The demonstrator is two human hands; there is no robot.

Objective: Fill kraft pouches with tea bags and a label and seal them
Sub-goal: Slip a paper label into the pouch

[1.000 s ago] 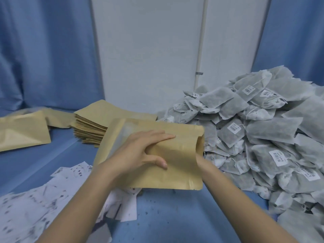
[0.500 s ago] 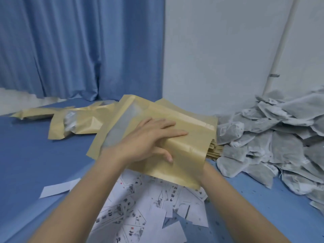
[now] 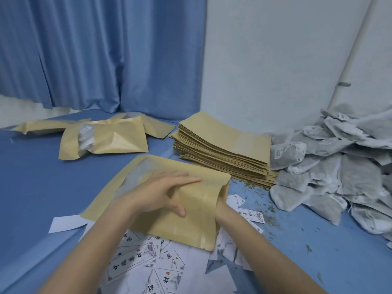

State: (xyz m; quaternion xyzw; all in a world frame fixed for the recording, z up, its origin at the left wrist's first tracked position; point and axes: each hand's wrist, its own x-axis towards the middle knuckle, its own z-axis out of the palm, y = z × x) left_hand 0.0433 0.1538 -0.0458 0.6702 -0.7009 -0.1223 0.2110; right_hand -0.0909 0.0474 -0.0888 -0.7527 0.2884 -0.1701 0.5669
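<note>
A kraft pouch [image 3: 191, 225] with a clear window strip lies tilted just above the scattered printed labels [image 3: 152, 262], its mouth facing right. My left hand [image 3: 161, 192] grips it from above, fingers across the top face and thumb on the near face. My right hand is inside the pouch mouth and hidden; only the wrist [image 3: 228, 215] shows. To the right is a big heap of grey tea bags [image 3: 331, 166].
A stack of empty kraft pouches [image 3: 222, 149] sits behind the held pouch. Filled pouches [image 3: 110, 141] lie at the back left on the blue table [image 3: 31, 187]. Loose tea crumbs [image 3: 269, 209] are scattered at the right. A blue curtain and a white wall close the back.
The view has swung left and down, away from the tea bag heap. The pouch has come down over the labels, with my left hand on top and my right hand still inside.
</note>
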